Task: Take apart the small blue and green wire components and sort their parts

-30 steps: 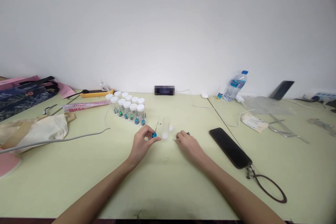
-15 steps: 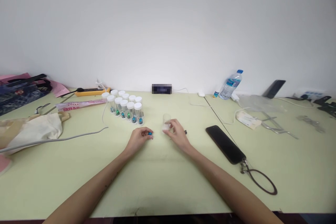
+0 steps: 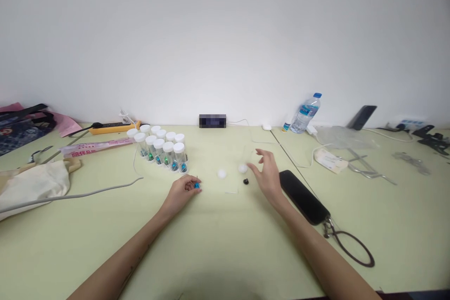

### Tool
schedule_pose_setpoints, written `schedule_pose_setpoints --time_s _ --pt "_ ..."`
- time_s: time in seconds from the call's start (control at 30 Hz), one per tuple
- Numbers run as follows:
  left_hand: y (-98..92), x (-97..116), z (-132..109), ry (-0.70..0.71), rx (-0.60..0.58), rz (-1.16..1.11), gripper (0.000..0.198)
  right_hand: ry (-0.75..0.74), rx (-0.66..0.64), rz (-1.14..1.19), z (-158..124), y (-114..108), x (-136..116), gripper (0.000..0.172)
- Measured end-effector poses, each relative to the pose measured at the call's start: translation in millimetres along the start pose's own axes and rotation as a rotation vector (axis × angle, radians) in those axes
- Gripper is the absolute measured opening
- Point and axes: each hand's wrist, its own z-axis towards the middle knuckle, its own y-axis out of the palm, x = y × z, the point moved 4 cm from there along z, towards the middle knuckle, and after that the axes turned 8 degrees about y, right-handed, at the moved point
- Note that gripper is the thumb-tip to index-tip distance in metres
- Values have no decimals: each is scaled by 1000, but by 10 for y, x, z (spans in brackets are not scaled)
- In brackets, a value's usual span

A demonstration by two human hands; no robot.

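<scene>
My left hand (image 3: 184, 192) pinches a small shiny blue piece (image 3: 197, 186) between thumb and fingertips, low over the table. My right hand (image 3: 267, 173) has thumb and fingers apart, just right of a clear tube (image 3: 248, 155) whose white end (image 3: 242, 168) is on the table; I cannot tell whether a finger still touches it. In front of it lies a small black piece (image 3: 245, 181). A round white cap (image 3: 221, 174) lies between the hands, with a thin pale strip (image 3: 231, 192) nearer me.
Several white-capped clear tubes (image 3: 159, 144) holding blue or green pieces stand left of centre. A black phone (image 3: 305, 197) with a looped strap lies beside my right forearm. Farther off are a water bottle (image 3: 306, 115), an orange power strip (image 3: 114, 128) and a grey cable (image 3: 87, 194).
My right hand has moved right with the clear tube, and its fingers have spread. The white cap and black piece now show uncovered. My left hand still pinches the blue piece.
</scene>
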Motion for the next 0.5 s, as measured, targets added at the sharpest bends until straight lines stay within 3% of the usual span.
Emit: schedule_pose_setpoints --time_s 0.07,0.13,0.27,0.37,0.43,0.5 --pt "9 -18 1 2 -11 6 23 -183 46 -6 -139 -9 -221 22" --pt "-20 -23 10 -1 -27 9 31 -341 -122 -85 -264 174 -401 19" --pt "-244 58 -13 -52 -79 57 48 -311 -338 -364 -309 659 -436 26" --pt "-374 206 -152 -107 -122 92 15 -277 -414 -380 -254 833 -379 19" --pt "-238 288 -324 -199 -265 -134 22 -272 -444 -287 -238 803 -375 18" --pt "51 353 -523 -345 -388 -545 32 -278 -492 -152 -266 697 -408 22"
